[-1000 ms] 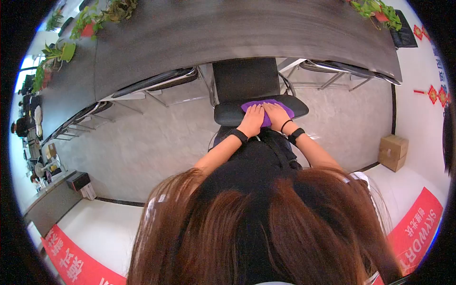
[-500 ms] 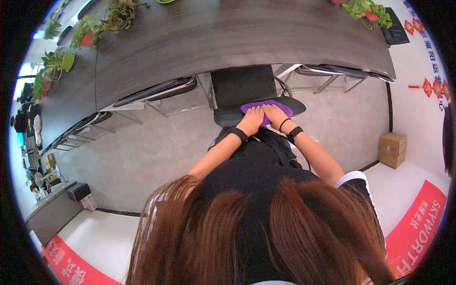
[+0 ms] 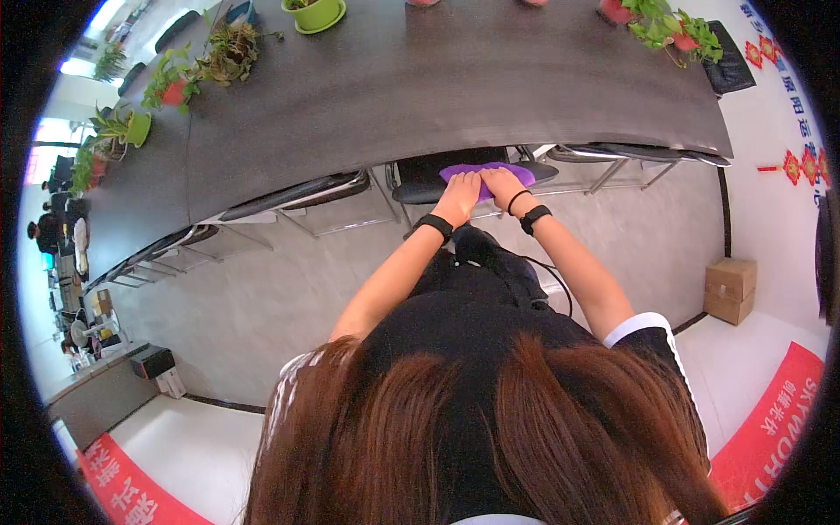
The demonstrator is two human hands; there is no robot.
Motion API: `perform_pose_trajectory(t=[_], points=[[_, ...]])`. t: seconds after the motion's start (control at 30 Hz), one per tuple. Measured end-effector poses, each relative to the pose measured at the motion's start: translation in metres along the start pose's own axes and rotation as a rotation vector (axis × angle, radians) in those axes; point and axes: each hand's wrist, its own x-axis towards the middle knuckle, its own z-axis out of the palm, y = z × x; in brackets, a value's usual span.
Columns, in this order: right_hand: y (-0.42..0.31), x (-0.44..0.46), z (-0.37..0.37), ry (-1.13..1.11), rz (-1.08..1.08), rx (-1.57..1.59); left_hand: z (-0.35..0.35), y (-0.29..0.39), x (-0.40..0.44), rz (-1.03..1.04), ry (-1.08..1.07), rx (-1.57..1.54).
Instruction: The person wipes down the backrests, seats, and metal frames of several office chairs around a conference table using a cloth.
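A purple cloth point(image 3: 520, 173) lies over the seat of a black chair point(image 3: 418, 192). My left hand point(image 3: 457, 200) rests on the cloth from the left, its fingers curved down over it. Close beside it, my right hand point(image 3: 504, 187) holds the cloth too, with the thumbs near each other. The fingertips are partly hidden on the far side, and purple fabric shows around both hands. The chair's backrest is mostly hidden by the table edge.
A long dark table point(image 3: 420, 96) runs across ahead, with a green pot point(image 3: 317, 16) and other potted plants on it. More black chairs point(image 3: 297, 192) stand along its near side. A cardboard box point(image 3: 731, 289) sits by the right wall, near a red banner point(image 3: 770, 420).
The chair, with the cloth and both hands on it, is now farther under the table edge. The view has tilted up, showing more of the table and plants.
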Motion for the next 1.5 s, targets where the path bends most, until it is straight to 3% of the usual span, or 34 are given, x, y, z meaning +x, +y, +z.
perform_pose_trajectory(t=[0.1, 0.2, 0.37, 0.43, 0.63, 0.73, 0.77, 0.9, 0.97, 1.0, 1.1, 1.23, 1.33, 1.5], points=[[0.009, 0.019, -0.011, -0.086, 0.033, -0.022, -0.003, -0.014, 0.012, 0.008, 0.041, 0.011], [0.019, 0.036, -0.006, 0.088, -0.067, 0.0, -0.013, -0.026, 0.021, -0.015, 0.029, 0.06], [0.018, 0.037, -0.01, -0.128, -0.096, 0.007, -0.016, -0.033, 0.016, -0.025, -0.074, 0.062], [0.018, 0.026, -0.011, 0.074, -0.178, -0.023, -0.021, -0.025, 0.014, -0.082, -0.035, -0.019], [0.032, 0.041, -0.033, -0.107, -0.242, 0.21, -0.054, -0.026, 0.028, -0.27, -0.097, -0.378], [0.041, 0.06, -0.067, -0.248, -0.207, 0.364, -0.1, -0.022, 0.053, -0.371, -0.309, -0.389], [0.043, 0.068, -0.081, -0.292, -0.193, 0.412, -0.113, -0.024, 0.06, -0.344, -0.244, -0.378], [0.045, 0.103, -0.145, -0.047, -0.118, 0.514, -0.147, -0.048, 0.094, -0.211, 0.097, -0.273], [0.055, 0.127, -0.136, 0.202, -0.193, 0.47, -0.167, -0.056, 0.117, -0.185, 0.197, -0.139], [0.062, 0.139, -0.129, 0.324, -0.231, 0.446, -0.161, -0.066, 0.123, -0.198, 0.204, -0.12], [0.075, 0.165, -0.095, 0.328, -0.258, 0.125, -0.125, -0.096, 0.124, -0.276, 0.15, -0.091], [0.071, 0.161, -0.019, -0.273, -0.132, 0.079, -0.042, -0.122, 0.09, -0.37, -0.263, -0.129], [0.057, 0.151, -0.004, -0.213, -0.066, 0.052, -0.03, -0.121, 0.078, -0.325, -0.194, -0.093], [0.037, 0.138, -0.008, -0.287, 0.011, 0.119, -0.034, -0.116, 0.064, -0.324, -0.286, -0.096]])
